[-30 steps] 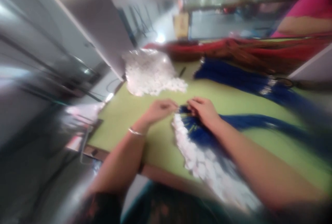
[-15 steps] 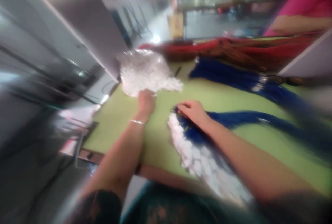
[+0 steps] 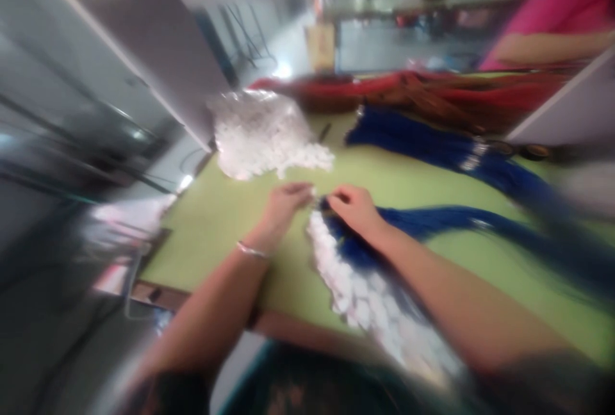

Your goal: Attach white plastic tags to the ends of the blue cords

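The work is looking well advanced on the near bundle of blue strands [image 3: 427, 219]: a long, overlapping row of white pieces [image 3: 362, 306] is running down its side toward the person's lap. The right hand [image 3: 353, 203] is pinching the bundle's far end, on the green tabletop [image 3: 211, 235], with thumb and fingers drawn close. The left hand [image 3: 286, 203] is meeting it there, its fingertips narrowed and apparently gripping a small white piece [image 3: 314, 191], though blur is hiding the detail. Many loose pieces are remaining in and before a clear plastic bag [image 3: 257, 98], and a second blue bundle [image 3: 408, 136] is lying beyond, showing pale bands but no such row.

The tabletop is ending in a brown edge [image 3: 298, 325] near the person. Red and brown strands [image 3: 408, 91] are stretching across its far side. Dark rings, perhaps scissor handles [image 3: 533, 151], are resting by the second bundle. A grey pillar [image 3: 144, 43] is standing at the left, a brown carton [image 3: 320, 47] is sitting farther back, and someone in a pink sleeve [image 3: 557, 8] is occupying the upper right.
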Motion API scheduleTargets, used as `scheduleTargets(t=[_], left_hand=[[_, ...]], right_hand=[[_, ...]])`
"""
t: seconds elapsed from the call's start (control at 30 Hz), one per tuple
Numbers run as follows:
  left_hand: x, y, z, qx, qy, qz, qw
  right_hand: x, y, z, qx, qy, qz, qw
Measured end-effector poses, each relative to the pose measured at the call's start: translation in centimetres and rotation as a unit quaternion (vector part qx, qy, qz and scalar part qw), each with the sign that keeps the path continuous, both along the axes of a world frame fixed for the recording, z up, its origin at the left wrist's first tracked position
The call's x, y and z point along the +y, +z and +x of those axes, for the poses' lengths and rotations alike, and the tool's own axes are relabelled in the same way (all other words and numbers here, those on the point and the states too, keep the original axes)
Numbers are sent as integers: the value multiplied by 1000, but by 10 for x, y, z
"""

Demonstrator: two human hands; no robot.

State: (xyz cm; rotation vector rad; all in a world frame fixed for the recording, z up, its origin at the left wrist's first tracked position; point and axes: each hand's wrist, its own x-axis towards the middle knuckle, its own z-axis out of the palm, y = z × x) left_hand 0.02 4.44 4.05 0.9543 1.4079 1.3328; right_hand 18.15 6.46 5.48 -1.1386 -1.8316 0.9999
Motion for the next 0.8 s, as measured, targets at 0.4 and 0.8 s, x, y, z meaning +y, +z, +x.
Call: scheduleTargets(t=[0.4,0.8], left_hand=[[-10,3,21,-155,-52,-12,987],[-12,2,20,114,-32,38,992]], right_hand=[[-2,-2,0,-35,-2,45,998],[6,-2,5,-79,37,3,996]])
